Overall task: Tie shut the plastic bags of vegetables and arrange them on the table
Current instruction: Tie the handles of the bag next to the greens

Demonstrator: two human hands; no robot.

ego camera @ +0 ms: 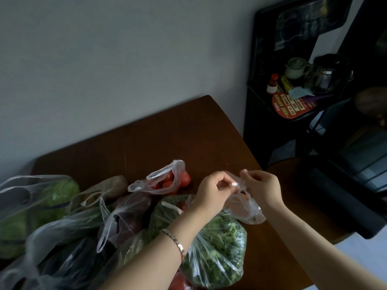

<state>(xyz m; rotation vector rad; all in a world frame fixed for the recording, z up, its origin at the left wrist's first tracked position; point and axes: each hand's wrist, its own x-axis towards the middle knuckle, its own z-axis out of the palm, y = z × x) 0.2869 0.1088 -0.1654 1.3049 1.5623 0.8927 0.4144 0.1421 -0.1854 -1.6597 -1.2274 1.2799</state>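
Tying: both hands meet above the right part of the dark brown wooden table [167, 139], working the handles of a small clear plastic bag with pale orange contents [246, 212].
Left hand [211, 191]: grip narrow, fingers curled, thumb and forefinger pinching a white twist of handle plastic.
Right hand [261, 189]: grip narrow too, fingertips pinching the other handle strand, just beside the left hand's pinch.
Small bag, position: its body rests on the table below the right wrist, near the table's right edge and touching the greens bag; the contents are too blurred to name.
Greens bag: clear plastic bag of leafy green herbs [217, 250], lying under the left forearm.
Tomato bag: clear plastic bag of red tomatoes [167, 181], mouth open, handles loose, just left of the left hand.
Other bags, left side: clear bag of pale green cabbage [44, 197]; bag of brown round produce [111, 185]; bag of dark purple vegetables [129, 216]; all crowded together and touching, handles untied.
Wrist: thin metal bracelet [176, 241] on the left forearm.
Beyond the table: black metal shelf rack [263, 126] against the wall, carrying a pale green teapot [295, 68], a small red-capped bottle [272, 84] and a glass kettle [328, 76].
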